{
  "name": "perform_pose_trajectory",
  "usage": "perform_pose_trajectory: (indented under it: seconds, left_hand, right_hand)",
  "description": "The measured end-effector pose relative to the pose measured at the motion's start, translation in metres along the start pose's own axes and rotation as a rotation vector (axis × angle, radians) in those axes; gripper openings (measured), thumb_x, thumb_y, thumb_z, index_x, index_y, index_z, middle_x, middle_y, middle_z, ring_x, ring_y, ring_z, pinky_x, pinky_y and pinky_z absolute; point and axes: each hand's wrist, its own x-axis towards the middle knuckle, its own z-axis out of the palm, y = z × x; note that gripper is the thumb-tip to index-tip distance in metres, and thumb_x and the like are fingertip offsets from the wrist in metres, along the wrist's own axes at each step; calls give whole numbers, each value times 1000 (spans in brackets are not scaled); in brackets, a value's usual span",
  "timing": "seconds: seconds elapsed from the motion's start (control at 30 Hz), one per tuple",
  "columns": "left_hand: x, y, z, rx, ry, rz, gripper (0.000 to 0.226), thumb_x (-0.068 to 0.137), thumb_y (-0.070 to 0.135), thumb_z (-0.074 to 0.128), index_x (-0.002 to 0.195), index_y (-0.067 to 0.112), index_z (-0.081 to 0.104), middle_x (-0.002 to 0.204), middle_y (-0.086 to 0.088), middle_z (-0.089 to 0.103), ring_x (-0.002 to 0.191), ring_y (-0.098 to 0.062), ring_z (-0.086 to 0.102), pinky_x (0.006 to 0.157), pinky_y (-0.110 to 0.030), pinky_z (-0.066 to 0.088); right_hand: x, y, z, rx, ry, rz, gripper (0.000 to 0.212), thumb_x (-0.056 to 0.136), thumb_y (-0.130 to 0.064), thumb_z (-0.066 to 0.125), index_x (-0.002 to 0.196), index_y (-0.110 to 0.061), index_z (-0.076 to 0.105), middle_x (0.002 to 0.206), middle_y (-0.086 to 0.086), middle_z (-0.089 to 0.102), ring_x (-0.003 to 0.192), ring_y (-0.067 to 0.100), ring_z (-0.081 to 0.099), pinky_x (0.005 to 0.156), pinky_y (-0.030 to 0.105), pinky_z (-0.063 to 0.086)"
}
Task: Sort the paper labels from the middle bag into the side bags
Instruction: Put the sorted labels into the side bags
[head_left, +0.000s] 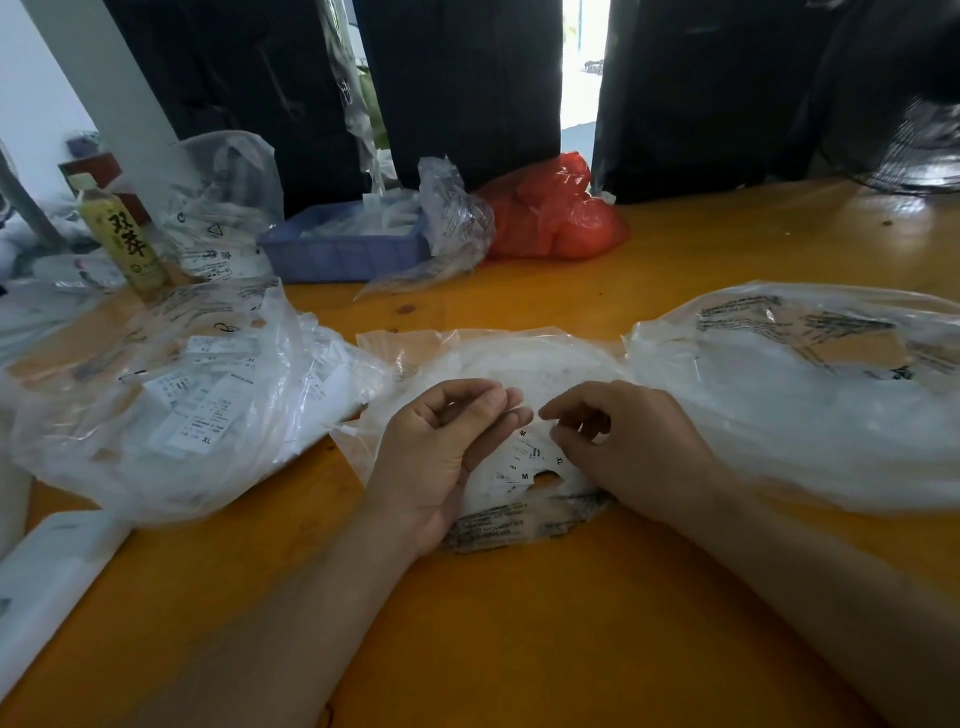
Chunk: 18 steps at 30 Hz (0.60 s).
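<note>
Far left of the fingers, left bag (171, 410) full of paper labels. Left hand (441, 457) palm up over middle bag (519, 364), fingers (498, 402) curled, whether pinching anything impossible to tell. Loose labels (524, 462) just beneath both sets of fingertips. Right hand (628, 447) knuckles up, fingers bent, grip likewise unclear. Right bag (810, 395) beyond, on orange table (519, 623).
</note>
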Motion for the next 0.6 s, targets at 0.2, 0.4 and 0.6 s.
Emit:
perform_pose_trajectory:
  seconds: [0.2, 0.4, 0.6]
  left_hand:
    - [-1, 1, 2, -5, 35, -10, 5, 79, 13, 77, 78, 13, 81, 106, -22, 80, 93, -33, 81, 74, -23, 64]
    - [0, 0, -3, -23, 7, -28, 20, 83, 14, 77, 101, 4, 80, 106, -23, 79, 98, -32, 80, 76, -26, 64]
    - [-2, 2, -2, 127, -62, 15, 20, 73, 34, 85, 91, 25, 85, 112, -8, 81, 99, -15, 78, 69, -23, 60]
  right_hand:
    - [-2, -2, -4, 112, 107, -53, 19, 90, -29, 73, 90, -46, 66, 84, -24, 64, 82, -2, 57, 68, 9, 42]
    - [-6, -8, -18, 404, 427, -113, 4, 96, -31, 69, 93, -33, 70, 66, -12, 70, 52, 5, 61, 50, 9, 40]
    - [-2, -4, -11, 326, 373, 8, 9, 91, -29, 74, 99, -32, 73, 78, -17, 72, 77, 1, 69, 70, 14, 53]
